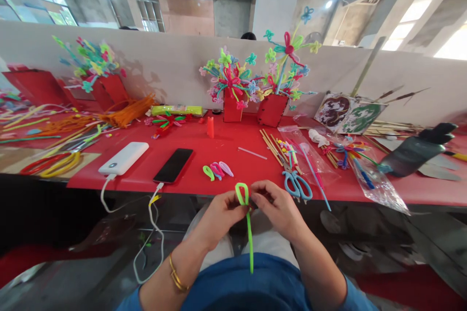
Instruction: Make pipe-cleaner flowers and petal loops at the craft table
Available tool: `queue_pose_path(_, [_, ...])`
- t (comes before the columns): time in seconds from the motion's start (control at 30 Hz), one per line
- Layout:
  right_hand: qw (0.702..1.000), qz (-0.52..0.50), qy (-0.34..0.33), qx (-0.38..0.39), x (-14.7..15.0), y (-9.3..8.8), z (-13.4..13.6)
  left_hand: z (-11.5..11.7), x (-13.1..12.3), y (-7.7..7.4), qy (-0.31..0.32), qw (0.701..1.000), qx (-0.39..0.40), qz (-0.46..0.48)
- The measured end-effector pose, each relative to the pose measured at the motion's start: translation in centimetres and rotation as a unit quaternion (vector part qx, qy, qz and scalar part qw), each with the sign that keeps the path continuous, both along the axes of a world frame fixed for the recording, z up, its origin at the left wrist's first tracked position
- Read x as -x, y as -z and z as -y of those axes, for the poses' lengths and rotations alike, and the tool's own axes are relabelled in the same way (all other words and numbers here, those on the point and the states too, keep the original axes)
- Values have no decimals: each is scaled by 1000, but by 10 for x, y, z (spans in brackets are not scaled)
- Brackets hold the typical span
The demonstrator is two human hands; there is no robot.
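Note:
A bright green pipe cleaner is bent into a loop at its top, and its straight tail hangs down over my lap. My left hand pinches it at the base of the loop. Close by on the other side, my right hand has its fingers curled in beside the loop; whether they grip the stem is hidden. Just beyond my hands, several small bent pipe cleaner loops in green, pink and lilac lie on the red table. Blue-handled scissors rest at the table edge to the right.
A black phone and a white power bank with cables lie at left. Pipe cleaner flowers stand in red boxes along the white partition. Thin sticks, plastic bags and a dark bottle lie at right; orange-yellow scissors lie far left.

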State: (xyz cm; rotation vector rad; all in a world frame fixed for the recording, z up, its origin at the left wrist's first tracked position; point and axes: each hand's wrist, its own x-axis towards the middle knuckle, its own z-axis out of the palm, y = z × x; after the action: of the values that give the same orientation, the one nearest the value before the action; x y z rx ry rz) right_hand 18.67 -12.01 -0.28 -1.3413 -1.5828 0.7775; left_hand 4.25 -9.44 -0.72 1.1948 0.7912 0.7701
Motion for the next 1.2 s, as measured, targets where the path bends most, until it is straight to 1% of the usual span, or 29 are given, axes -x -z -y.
queue_pose_path(0.07, [999, -43, -3, 13, -1, -3, -2, 3, -2, 3, 25, 999, 4, -19])
queue_pose_path(0.23, [988, -151, 22, 18, -3, -2, -4, 7, -3, 9, 7, 998, 53, -33])
queue_pose_path(0.3, [976, -213, 26, 28, -3, -1, -3, 7, -2, 9, 8, 997, 69, -32])
queue_pose_path(0.4, [951, -306, 24, 44, -1, -2, -1, 8, -2, 8, 16, 997, 76, -29])
queue_pose_path(0.47, [938, -344, 27, 45, 1, -3, 0, 9, -2, 7, 20, 996, 79, -27])
queue_pose_path(0.53, [931, -361, 27, 40, 4, -3, 0, 9, -3, 7, 23, 996, 83, -30])
queue_pose_path(0.63, [931, -363, 23, 32, 5, -2, -1, 10, -4, 7, 20, 996, 76, -39])
queue_pose_path(0.7, [938, -345, 22, 21, 4, 0, -2, 9, -3, 6, 13, 996, 73, -38])
queue_pose_path(0.8, [960, -279, 11, 17, 1, 2, -4, 8, -1, 6, -4, 997, 70, -25])
queue_pose_path(0.9, [980, -191, -15, 54, 1, 2, -5, 7, -1, 7, -18, 997, 75, 3])
queue_pose_path(0.97, [986, -151, -9, 69, 2, 3, -4, 7, -2, 7, -21, 996, 84, 22])
queue_pose_path(1.03, [988, -142, 11, 64, 4, 4, -4, 7, -4, 7, -17, 995, 90, 32])
queue_pose_path(1.2, [982, -175, 35, 55, 5, 7, -4, 8, -5, 5, -11, 994, 103, 34])
